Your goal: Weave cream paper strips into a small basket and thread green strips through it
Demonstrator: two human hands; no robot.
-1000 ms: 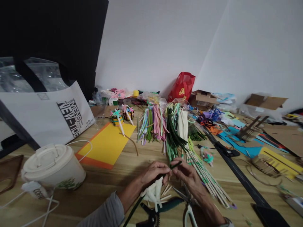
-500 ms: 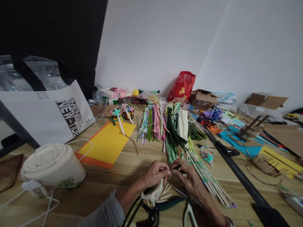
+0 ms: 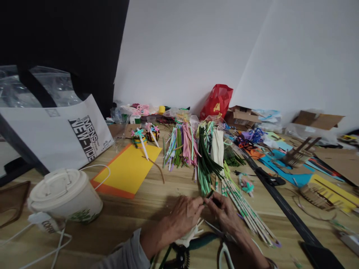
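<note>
My left hand (image 3: pixel 185 215) is closed, back of the hand up, with its fingertips pinched together. It meets my right hand (image 3: pixel 223 213), whose thumb and fingers pinch a short dark green pipe cleaner (image 3: pixel 209 194). Most of that piece is hidden by the fingers of both hands. Below my left hand lies a white fuzzy bundle (image 3: pixel 188 238), partly covered. Dark green strands (image 3: pixel 166 257) run out under my left wrist. Pruning shears (image 3: pixel 203 241) with dark green handles and pale-handled scissors (image 3: pixel 224 254) lie under and between my forearms.
Bundles of coloured pipe cleaners (image 3: pixel 185 144) and striped sticks (image 3: pixel 246 213) lie ahead. A white lidded tub (image 3: pixel 66 194) and a white bag (image 3: pixel 53 138) stand left, beside yellow paper (image 3: pixel 131 168). A black strap (image 3: pixel 291 213) crosses the right side.
My left hand has rolled over, its back now facing up and covering more of the white bundle. My right hand's fingers have closed in more around the dark piece.
</note>
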